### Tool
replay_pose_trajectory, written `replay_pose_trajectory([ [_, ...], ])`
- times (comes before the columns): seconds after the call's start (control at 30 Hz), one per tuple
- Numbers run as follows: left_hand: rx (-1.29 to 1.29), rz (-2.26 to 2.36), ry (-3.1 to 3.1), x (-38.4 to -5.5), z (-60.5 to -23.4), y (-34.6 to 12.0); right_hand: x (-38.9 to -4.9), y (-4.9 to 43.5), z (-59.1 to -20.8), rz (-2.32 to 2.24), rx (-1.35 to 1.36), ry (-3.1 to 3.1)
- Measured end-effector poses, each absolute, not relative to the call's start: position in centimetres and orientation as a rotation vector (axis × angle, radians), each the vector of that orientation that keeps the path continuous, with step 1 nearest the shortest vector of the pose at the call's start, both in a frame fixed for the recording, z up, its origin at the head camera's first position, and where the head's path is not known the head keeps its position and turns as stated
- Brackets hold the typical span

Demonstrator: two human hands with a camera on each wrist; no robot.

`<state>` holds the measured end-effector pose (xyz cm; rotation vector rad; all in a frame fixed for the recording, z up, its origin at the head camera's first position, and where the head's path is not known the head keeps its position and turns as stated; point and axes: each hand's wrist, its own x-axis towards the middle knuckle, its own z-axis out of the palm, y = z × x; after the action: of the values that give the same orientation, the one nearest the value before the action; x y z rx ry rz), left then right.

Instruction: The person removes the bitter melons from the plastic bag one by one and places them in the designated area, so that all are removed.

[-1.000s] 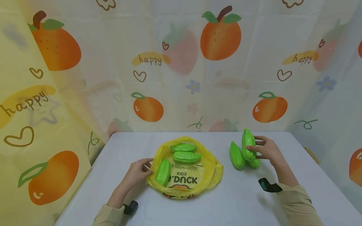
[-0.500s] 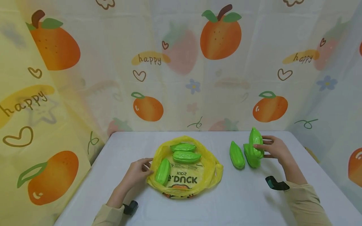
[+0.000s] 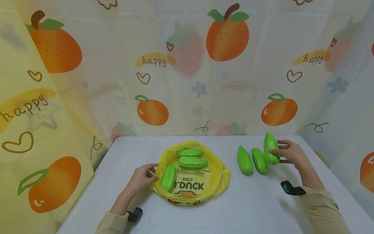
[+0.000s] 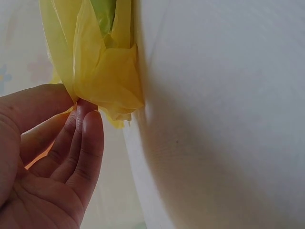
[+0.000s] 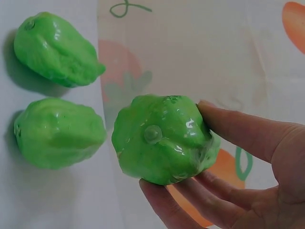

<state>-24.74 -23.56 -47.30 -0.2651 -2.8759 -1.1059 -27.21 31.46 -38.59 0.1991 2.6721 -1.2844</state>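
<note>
A: What is filling the far side?
B: A fruit-print curtain [image 3: 181,120] is hanging there, and a white counter [image 3: 248,204] is spreading out in front of it.
A: And on that?
B: A yellow bag [image 3: 217,162] is lying open, left of the loose things.
A: What is the left grip [image 3: 142,177] doing?
B: Its thumb and fingers are pinching the bag's left rim.
A: And the right grip [image 3: 290,153]?
B: Toward the far right, it is pinching a green gourd [image 3: 271,143].
A: Where is that gourd sitting in the fingers?
B: It is lying left of the palm, between thumb and fingertips, with a gap showing behind it.
A: Any others?
B: Two loose gourds [image 3: 260,161] are resting side by side just left of it. Three bagged gourds [image 3: 168,178] are lying inside: one near left, two farther back.
</note>
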Motion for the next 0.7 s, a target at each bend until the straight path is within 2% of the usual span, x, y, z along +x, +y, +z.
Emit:
replay_pose_trajectory([
  [0.7,-0.252,-1.105,-2.875,-24.6,-47.1,-23.5,-28.2,34.5,-40.0,-1.210,0.341,2.598],
])
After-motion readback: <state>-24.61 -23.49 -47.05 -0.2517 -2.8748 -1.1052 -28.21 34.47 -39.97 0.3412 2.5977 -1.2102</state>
